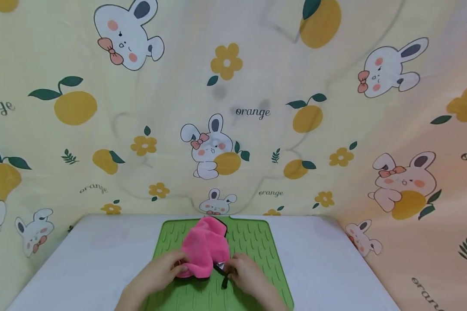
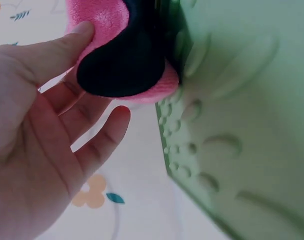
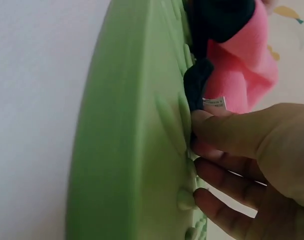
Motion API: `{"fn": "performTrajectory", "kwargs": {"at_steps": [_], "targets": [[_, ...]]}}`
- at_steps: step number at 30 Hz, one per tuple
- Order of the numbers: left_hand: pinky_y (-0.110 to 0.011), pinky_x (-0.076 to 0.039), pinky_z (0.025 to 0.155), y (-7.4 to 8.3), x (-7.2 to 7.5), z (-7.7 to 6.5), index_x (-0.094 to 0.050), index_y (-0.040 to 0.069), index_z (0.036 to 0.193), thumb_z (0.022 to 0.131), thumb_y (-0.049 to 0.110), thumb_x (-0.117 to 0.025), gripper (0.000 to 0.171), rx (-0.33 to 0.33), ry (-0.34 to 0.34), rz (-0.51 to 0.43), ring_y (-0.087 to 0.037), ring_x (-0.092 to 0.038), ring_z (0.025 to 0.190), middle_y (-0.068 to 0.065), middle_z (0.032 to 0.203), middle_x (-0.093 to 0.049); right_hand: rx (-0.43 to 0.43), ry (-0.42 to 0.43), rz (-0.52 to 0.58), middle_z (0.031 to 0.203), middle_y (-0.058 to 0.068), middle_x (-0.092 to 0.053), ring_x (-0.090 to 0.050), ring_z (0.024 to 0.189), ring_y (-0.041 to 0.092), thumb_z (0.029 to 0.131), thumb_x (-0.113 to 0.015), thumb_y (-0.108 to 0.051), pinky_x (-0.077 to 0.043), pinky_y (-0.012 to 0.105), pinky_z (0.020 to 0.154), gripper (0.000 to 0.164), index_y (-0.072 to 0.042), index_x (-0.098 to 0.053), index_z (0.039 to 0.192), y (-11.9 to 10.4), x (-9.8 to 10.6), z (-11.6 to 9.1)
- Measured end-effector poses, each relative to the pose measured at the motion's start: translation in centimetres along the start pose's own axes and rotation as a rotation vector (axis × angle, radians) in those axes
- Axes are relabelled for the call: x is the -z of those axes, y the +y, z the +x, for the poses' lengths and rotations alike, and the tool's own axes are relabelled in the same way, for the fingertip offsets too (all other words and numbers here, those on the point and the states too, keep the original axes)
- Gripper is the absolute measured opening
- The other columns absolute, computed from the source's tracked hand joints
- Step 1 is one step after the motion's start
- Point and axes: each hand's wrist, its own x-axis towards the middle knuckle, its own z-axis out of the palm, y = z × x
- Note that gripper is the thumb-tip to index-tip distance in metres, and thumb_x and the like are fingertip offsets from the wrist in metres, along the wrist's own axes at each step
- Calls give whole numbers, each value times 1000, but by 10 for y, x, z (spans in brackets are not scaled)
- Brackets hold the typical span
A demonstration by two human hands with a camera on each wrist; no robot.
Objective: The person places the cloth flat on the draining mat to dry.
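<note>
A crumpled pink plush fabric piece [image 1: 205, 247] with black lining [image 2: 124, 62] lies bunched on the green ridged mat [image 1: 253, 242]. At its near left edge, my left hand [image 1: 164, 271] pinches the fabric between thumb and fingers; the lower fingers stay loosely bent in the left wrist view. On the other side, my right hand [image 1: 247, 273] pinches a narrow black strap [image 3: 195, 82] between thumb and index finger, low over the mat. A small white printed label [image 3: 215, 103] sticks out beside that strap. Folds hide part of the lining.
The mat lies on a white table [image 1: 81, 259]. Behind and beside the table hangs a cream cloth [image 1: 257, 77] printed with rabbits, oranges and flowers.
</note>
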Motion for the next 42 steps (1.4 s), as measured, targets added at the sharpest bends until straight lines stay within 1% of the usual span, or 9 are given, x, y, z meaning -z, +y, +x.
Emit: {"fn": "performTrajectory", "kwargs": {"at_steps": [5,11,16,21,27,31,36,39,42], "targets": [[-27,-48,69,0,9,-3,-64,27,101,94,22,-59,11,30,46,16,-3,-55,82,15,90,-59,26,48,-59,77,-13,-56,-52,76,4,82,-73,-14,-48,23,70,6,-19,-71,81,-2,-2,3],[-26,-49,71,-4,13,-5,-66,26,103,93,22,-60,12,38,58,-8,-5,-55,84,15,93,-59,6,65,-81,75,-14,-54,-52,76,4,83,-72,-14,-48,23,69,9,-21,-69,78,-3,-5,3],[-25,-49,71,-8,16,-6,-66,25,103,93,22,-61,12,40,93,5,-5,-56,85,16,94,-60,1,75,-19,73,-13,-54,-51,73,4,82,-72,-11,-47,23,67,9,-17,-69,76,-1,-4,2],[-26,-49,73,-10,16,-7,-66,27,100,93,22,-61,11,28,114,28,-4,-55,85,17,93,-60,22,59,70,73,-12,-56,-51,71,2,83,-71,-10,-47,22,66,5,-13,-71,78,6,3,-1],[-25,-49,72,-6,19,-11,-68,25,100,91,21,-63,10,25,121,51,-4,-56,84,16,91,-62,22,-36,215,78,-9,-59,-54,74,0,87,-67,-12,-49,20,66,5,-11,-71,83,26,18,-12],[-25,-49,71,-7,22,-10,-69,24,98,89,20,-66,10,-9,102,40,-4,-56,83,14,90,-62,-12,-116,278,79,-9,-62,-55,74,0,89,-65,-13,-49,22,66,7,-12,-70,85,40,36,-20],[-25,-49,69,-9,20,-10,-71,25,91,87,17,-69,10,-50,51,0,-4,-55,80,14,86,-62,-53,-177,279,76,-7,-65,-54,68,0,88,-65,-11,-47,23,61,9,-12,-70,81,54,56,-35],[-24,-48,66,-9,17,-9,-72,23,90,86,15,-69,9,-50,12,-14,-5,-55,78,13,84,-61,-76,-210,283,72,-6,-64,-50,62,0,87,-66,-9,-44,23,56,10,-11,-70,78,61,61,-42],[-24,-46,64,-11,15,-9,-73,23,88,85,20,-71,5,-32,-23,-6,-5,-54,77,13,84,-59,-92,-223,291,72,-7,-64,-49,61,1,87,-66,-10,-43,23,55,10,-12,-70,78,65,62,-44]]}}
